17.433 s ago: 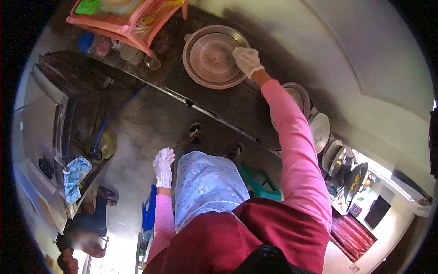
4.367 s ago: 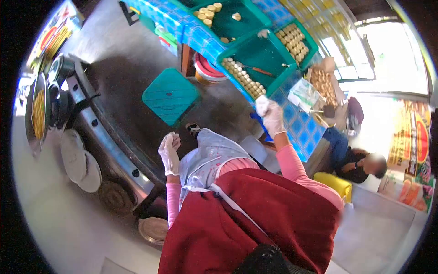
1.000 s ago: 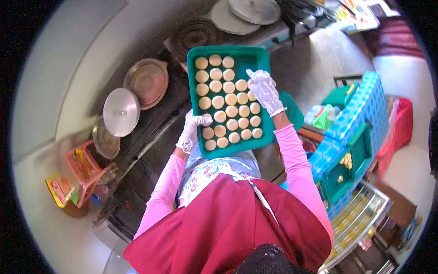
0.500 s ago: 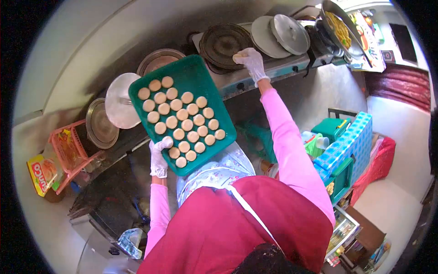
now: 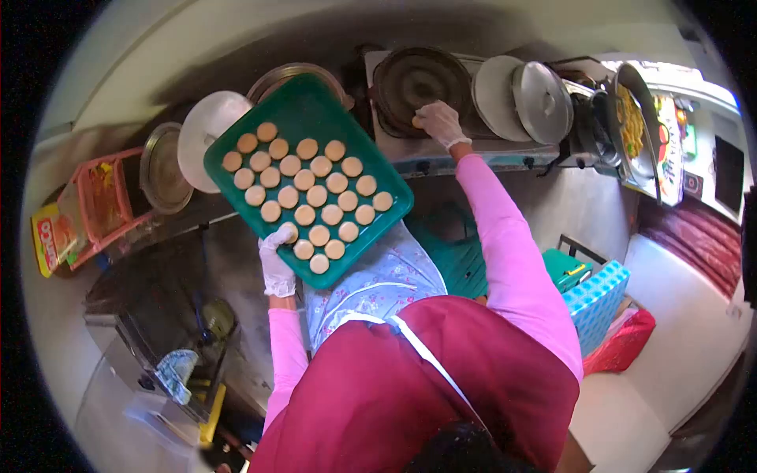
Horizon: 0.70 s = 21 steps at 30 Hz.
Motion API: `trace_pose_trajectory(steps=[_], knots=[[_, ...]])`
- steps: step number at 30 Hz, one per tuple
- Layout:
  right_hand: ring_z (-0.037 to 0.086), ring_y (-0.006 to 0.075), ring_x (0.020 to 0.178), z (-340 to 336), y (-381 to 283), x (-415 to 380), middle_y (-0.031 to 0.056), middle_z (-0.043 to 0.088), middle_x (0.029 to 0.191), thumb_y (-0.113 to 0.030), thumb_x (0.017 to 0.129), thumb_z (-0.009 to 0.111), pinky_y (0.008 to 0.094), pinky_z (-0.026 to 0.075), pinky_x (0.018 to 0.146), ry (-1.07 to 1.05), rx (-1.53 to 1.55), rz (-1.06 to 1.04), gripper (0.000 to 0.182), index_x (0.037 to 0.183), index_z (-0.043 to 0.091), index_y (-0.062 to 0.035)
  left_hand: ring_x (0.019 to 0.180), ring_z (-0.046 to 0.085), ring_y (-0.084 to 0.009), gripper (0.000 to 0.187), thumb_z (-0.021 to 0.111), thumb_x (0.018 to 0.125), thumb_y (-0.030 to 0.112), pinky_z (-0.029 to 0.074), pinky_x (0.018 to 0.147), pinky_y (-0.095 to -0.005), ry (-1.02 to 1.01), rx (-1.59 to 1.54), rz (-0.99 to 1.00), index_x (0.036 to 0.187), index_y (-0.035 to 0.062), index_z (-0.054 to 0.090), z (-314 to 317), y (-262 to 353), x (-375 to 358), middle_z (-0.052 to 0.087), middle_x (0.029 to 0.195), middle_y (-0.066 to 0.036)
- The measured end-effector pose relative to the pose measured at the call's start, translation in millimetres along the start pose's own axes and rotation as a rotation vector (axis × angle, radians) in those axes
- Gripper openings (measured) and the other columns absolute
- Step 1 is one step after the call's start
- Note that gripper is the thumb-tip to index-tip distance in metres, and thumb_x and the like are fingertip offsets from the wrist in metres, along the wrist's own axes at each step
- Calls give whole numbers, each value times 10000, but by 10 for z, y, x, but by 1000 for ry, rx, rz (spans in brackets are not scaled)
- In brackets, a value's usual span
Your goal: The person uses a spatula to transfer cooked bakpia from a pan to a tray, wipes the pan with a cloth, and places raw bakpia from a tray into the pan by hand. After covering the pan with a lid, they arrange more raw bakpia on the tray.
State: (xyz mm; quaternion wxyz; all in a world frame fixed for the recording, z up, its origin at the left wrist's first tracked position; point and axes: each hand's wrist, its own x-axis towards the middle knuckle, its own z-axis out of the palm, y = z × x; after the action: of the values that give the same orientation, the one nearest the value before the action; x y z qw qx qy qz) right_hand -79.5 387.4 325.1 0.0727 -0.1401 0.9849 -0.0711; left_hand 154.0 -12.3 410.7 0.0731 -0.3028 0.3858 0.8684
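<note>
My left hand (image 5: 276, 260), in a clear plastic glove, is closed on the near-left edge of a green tray (image 5: 347, 134), thumb over the rim. Several pale round dough pieces (image 5: 317, 195) lie in loose rows on the tray, with its far end bare. Also gloved, my right hand (image 5: 441, 124) is stretched forward over the near edge of a dark round griddle pan (image 5: 423, 83). Its fingers are pinched together, with a small tan edge of a dough piece (image 5: 417, 122) showing at the tips. The pan's surface is dark and bare.
The pan stands on a gas stove (image 5: 497, 154). Right of it are metal lids (image 5: 542, 102) and a wok (image 5: 650, 134) with yellow food. White and metal lids (image 5: 206, 130) stand behind the tray, and a pink basket (image 5: 110, 205) is at the left.
The view has turned, shifting the stove to the right. My right hand has moved towards the pan's near edge, fingers still pinched. The tray remains in my left hand.
</note>
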Motion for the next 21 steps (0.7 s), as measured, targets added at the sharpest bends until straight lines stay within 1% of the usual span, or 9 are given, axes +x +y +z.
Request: trace_pose_trajectory(steps=[2, 5, 7, 9, 13, 15, 16, 19, 21], knots=[[666, 336, 928, -96, -187, 17, 140, 711, 934, -225, 865, 634, 451, 518, 828, -38, -51, 9, 198, 978, 743, -105, 1010, 666, -228, 428, 676, 744, 98, 547, 919, -374, 24, 16, 30, 1155, -3, 614, -45, -32, 55, 668, 1099, -82], [659, 319, 947, -451, -765, -141, 116, 713, 1002, -136, 907, 570, 431, 517, 859, 461, 114, -24, 224, 1074, 715, -98, 990, 666, -217, 445, 682, 741, 116, 549, 908, -359, -2, -2, 77, 1168, 19, 605, 62, 23, -23, 666, 1093, -68], [670, 293, 954, -808, -1415, -218, 107, 701, 1106, -75, 842, 535, 425, 560, 808, 485, 310, -297, 341, 1145, 689, -96, 994, 667, -225, 475, 681, 741, 119, 551, 906, -360, -42, 38, 72, 1195, 14, 589, -101, -32, 58, 658, 1122, -77], [663, 299, 933, -935, -1855, -254, 119, 688, 1099, -78, 841, 538, 423, 566, 736, 338, 325, -522, 357, 1176, 659, -48, 1012, 665, -239, 523, 688, 732, 128, 549, 916, -363, 6, 52, 43, 1227, 1, 575, 80, 149, -5, 652, 1150, -92], [627, 319, 936, -566, -2215, -40, 146, 671, 1037, -144, 833, 591, 375, 558, 660, 204, 35, -445, 398, 1221, 603, -54, 1041, 659, -250, 567, 697, 715, 126, 544, 934, -369, -29, 62, 47, 1250, -9, 564, 146, 241, -40, 650, 1164, -101], [617, 323, 944, -557, -2275, -16, 151, 667, 1024, -169, 830, 608, 386, 554, 661, 171, 169, -324, 395, 1208, 610, -56, 1044, 657, -250, 565, 696, 714, 126, 542, 936, -370, -27, 78, 37, 1247, -9, 565, 206, 301, -22, 648, 1166, -101], [617, 339, 956, -559, -2260, -14, 147, 670, 1010, -217, 802, 653, 427, 549, 705, 172, 256, -272, 331, 1104, 669, -83, 1044, 655, -248, 572, 698, 711, 131, 539, 940, -369, -69, 79, 10, 1249, -8, 564, 156, 267, 14, 645, 1174, -98], [628, 336, 991, -663, -2243, 15, 146, 682, 977, -268, 737, 747, 446, 511, 858, -66, 432, -123, 409, 1106, 726, -91, 1040, 654, -246, 576, 700, 709, 137, 540, 936, -366, -55, 110, 13, 1251, -3, 564, 118, 237, -32, 645, 1174, -94], [646, 314, 915, -684, -2193, 63, 133, 688, 929, -263, 667, 805, 406, 512, 819, -92, 564, -74, 350, 963, 753, -84, 1041, 654, -243, 574, 700, 712, 147, 547, 924, -367, -74, 92, 11, 1251, 1, 565, 164, 240, -50, 648, 1167, -94]])
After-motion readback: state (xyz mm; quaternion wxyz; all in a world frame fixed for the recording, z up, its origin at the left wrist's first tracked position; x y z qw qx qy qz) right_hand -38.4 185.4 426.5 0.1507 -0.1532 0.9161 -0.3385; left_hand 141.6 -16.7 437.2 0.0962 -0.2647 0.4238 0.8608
